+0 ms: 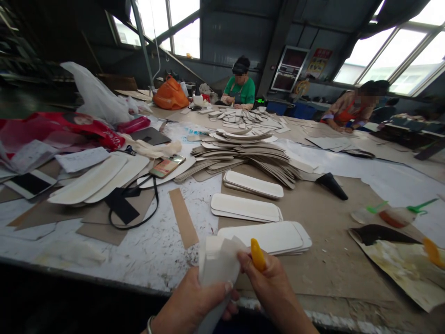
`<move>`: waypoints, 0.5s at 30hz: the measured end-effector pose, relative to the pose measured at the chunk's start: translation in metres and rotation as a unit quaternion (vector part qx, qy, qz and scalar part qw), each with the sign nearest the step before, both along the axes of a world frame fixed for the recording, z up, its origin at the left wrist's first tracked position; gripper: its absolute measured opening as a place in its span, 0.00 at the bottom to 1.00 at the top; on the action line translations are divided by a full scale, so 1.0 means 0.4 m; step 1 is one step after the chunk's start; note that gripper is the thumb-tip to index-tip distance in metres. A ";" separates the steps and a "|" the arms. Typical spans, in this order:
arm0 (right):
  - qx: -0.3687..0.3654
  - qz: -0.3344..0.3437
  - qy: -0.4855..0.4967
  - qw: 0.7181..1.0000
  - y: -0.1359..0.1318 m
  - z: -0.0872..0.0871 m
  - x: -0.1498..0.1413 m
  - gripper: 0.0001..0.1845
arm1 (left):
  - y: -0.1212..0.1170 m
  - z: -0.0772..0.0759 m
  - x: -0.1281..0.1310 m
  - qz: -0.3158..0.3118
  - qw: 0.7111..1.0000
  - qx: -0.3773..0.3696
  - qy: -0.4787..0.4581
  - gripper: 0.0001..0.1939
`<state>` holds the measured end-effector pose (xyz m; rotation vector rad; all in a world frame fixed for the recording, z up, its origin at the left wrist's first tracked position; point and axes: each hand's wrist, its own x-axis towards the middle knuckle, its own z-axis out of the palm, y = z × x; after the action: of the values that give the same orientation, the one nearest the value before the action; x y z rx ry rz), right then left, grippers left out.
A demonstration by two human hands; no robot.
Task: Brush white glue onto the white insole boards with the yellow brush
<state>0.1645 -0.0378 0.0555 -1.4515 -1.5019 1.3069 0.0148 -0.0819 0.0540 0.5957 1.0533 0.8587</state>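
My left hand [194, 301] is closed around a white folded sheet piece [217, 262], held upright at the table's near edge. My right hand [271, 290] pinches the same white piece from the right and also grips a yellow-handled tool [257, 254] that sticks up between its fingers. Just beyond my hands lie three low stacks of white rounded insole-like boards [274, 236] [245, 207] [253, 184] on the brown table [323, 260].
A big fanned pile of beige boards [239, 160] sits mid-table. Phones [167, 166] [29, 183], papers and red bags lie left. A black cone [332, 185], glue brushes [399, 215] and a stained sheet [406, 269] lie right. Two people work at the far side.
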 end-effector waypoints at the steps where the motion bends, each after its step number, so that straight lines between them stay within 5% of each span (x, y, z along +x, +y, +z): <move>1: -0.007 -0.008 0.009 1.000 0.001 -0.004 -0.001 0.22 | -0.002 0.003 0.007 0.031 0.999 -0.006 -0.012 0.18; 7: -0.098 -0.013 0.121 0.988 -0.007 -0.017 -0.003 0.23 | 0.023 0.010 0.047 0.117 0.993 0.007 -0.033 0.23; 15: -0.117 -0.188 0.245 0.944 -0.014 0.014 0.023 0.21 | -0.005 -0.036 0.081 0.100 0.995 0.020 0.003 0.20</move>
<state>0.1735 -0.0432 0.0610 -1.3371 -0.7263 1.4940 0.0472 -0.0839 0.0396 0.5311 1.1158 1.0554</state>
